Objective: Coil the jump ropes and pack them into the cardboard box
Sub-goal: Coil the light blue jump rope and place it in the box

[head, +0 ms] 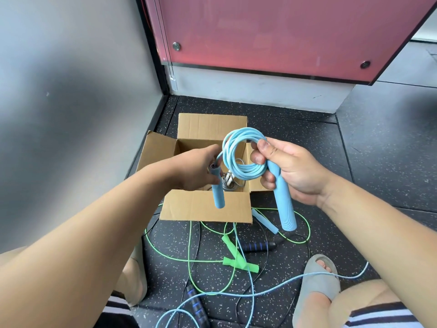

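Head view: right hand (pixel 293 169) grips the coiled blue rope (pixel 238 157) and one handle (pixel 282 197); left hand (pixel 198 169) pinches the other handle (pixel 217 188) over the cardboard box (pixel 205 207).

Both arms stretch forward: left hand (pixel 198 168) grips a handle (pixel 218 194), right hand (pixel 293 172) curls round the coil (pixel 246 171), thumb on top.

A single wide-angle camera is sitting on the person's head, looking forward and steeply down at the floor (pixel 366 162). It is framing the left hand (pixel 194 168) and right hand (pixel 293 171) close up at centre, holding the blue jump rope (pixel 246 169). The cardboard box (pixel 205 207) is lying just beyond, and the wall (pixel 71 79) is filling the left edge.
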